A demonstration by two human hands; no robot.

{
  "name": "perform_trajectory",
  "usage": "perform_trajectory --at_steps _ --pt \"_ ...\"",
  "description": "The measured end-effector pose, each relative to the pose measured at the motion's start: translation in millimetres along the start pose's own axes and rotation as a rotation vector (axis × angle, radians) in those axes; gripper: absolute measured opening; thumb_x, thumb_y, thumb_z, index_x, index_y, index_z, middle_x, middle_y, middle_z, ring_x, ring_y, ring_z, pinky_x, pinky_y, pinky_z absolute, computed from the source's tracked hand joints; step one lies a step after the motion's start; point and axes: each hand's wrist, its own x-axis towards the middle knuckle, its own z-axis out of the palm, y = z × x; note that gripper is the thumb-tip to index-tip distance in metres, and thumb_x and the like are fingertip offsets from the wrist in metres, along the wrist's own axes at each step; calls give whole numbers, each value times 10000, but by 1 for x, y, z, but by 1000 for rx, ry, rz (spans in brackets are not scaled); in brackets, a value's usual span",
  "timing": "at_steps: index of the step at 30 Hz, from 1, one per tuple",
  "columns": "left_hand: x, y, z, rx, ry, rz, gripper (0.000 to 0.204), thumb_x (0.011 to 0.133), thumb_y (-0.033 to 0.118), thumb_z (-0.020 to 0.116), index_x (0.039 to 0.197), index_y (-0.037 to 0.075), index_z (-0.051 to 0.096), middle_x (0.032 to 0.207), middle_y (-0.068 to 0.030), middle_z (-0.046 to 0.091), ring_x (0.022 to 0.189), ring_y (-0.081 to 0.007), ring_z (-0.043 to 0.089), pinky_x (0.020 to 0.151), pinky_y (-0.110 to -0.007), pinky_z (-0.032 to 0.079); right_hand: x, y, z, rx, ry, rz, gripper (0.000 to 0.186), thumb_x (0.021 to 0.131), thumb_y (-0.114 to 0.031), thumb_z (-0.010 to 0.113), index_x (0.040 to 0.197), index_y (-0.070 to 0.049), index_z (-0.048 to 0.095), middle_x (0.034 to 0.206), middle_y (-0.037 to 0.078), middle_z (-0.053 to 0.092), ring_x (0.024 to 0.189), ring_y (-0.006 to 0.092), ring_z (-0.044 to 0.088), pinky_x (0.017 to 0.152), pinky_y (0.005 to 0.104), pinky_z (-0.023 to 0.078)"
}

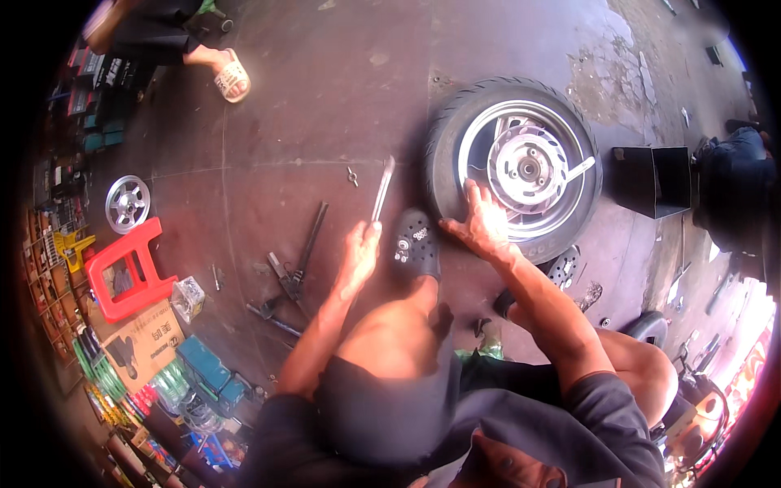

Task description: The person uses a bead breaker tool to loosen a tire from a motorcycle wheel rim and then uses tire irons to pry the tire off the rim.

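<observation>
A motorcycle wheel (443,154) with a black tyre, silver rim and brake disc (508,138) lies flat on the floor in front of me, slightly right. My right hand (486,221) rests on its near left side, fingers spread over the tyre and rim edge. At the rim's right side a short silver tyre lever (581,168) sticks outward across the tyre. My left hand (359,250), left of the wheel, is closed around another long silver tyre lever (383,189), which points away from me. This lever is apart from the wheel. My feet in black clogs (416,248) are by the tyre.
Dark metal bars (313,240) lie left of my left forearm. A small metal part (352,176) is on the floor. Farther left are a red stool (126,305), a silver wheel cover (128,203) and a cardboard box (145,346). A black box (651,180) stands right; another person's sandalled foot (233,79) is far left.
</observation>
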Motion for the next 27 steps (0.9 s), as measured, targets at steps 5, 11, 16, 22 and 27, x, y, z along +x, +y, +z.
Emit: perform_trajectory --at_steps 5,11,16,22,27 --pt "13 35 13 366 -235 130 305 1001 312 521 902 25 553 657 -64 506 600 -155 476 560 -333 401 2 2 17 -34 132 80 879 766 -507 727 1398 -15 366 1269 271 514 1156 419 530 964 502 418" --pt "31 50 -2 542 -382 115 344 994 344 515 854 35 574 581 -29 464 539 -132 466 534 -352 403 7 1 14 155 248 161 602 898 -387 636 1343 -29 444 1199 254 593 1122 428 563 974 489 420" --pt "58 67 6 815 -423 189 325 988 322 519 858 37 605 603 -36 507 574 -138 486 555 -381 403 22 4 7 317 166 335 665 884 -427 642 1337 23 455 1219 267 600 1177 406 556 1027 458 388" --pt "100 78 15 797 -607 84 318 980 302 532 848 23 609 635 -40 520 577 -131 476 553 -352 405 26 10 9 233 137 330 738 875 -436 655 1393 32 416 1329 283 524 1276 398 479 1072 446 356" --pt "125 88 11 784 -766 8 310 969 309 558 878 21 627 668 -51 567 574 -163 519 582 -355 438 25 5 8 297 120 342 727 874 -433 663 1398 9 421 1336 274 523 1277 405 475 1073 454 357"
